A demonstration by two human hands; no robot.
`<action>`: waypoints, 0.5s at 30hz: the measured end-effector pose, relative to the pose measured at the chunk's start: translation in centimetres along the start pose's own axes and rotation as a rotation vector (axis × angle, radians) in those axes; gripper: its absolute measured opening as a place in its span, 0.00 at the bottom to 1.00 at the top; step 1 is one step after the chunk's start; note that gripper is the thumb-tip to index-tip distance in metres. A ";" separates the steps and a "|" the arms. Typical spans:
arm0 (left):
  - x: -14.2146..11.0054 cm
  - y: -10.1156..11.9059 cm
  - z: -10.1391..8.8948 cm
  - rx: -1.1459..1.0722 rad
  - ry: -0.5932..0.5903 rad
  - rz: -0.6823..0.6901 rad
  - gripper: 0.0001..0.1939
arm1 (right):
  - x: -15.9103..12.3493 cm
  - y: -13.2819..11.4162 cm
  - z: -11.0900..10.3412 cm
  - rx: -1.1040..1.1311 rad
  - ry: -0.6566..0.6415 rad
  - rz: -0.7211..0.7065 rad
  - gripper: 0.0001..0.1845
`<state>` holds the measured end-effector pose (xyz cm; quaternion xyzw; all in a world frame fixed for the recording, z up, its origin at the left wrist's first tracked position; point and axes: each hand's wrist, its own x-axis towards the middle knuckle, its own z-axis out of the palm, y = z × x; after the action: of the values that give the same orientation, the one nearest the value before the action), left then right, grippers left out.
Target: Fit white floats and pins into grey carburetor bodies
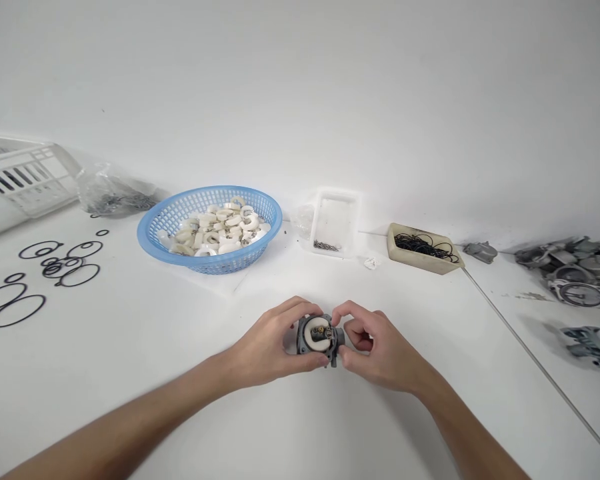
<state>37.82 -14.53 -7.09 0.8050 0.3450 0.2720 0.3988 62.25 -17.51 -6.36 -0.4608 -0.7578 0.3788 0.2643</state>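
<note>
A grey metal carburetor body is held just above the white table in front of me, its open bowl side facing up. A white C-shaped float sits in it, with a brass-coloured part in the middle. My left hand grips the carburetor from the left, thumb along the near edge and fingers at the far edge. At the right side, my right hand has its index finger and thumb closed against the carburetor by the float's hinge end. Whether a small pin is between those fingertips is hidden.
A blue basket holds many white floats. Behind stand a white tray of small metal pins and a beige box of black rings. Black O-rings lie left, near a plastic bag and white crate. Metal parts are piled right.
</note>
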 end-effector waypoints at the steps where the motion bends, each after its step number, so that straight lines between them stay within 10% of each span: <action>1: 0.0 0.0 0.0 -0.002 -0.001 -0.001 0.22 | 0.0 0.0 0.0 0.005 -0.002 -0.002 0.15; 15: 0.0 0.1 0.0 -0.010 -0.012 -0.002 0.23 | 0.0 0.0 -0.2 0.018 0.063 0.028 0.15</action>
<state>37.80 -14.59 -7.02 0.8043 0.3418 0.2684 0.4052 62.37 -17.47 -6.29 -0.4806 -0.7393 0.3743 0.2869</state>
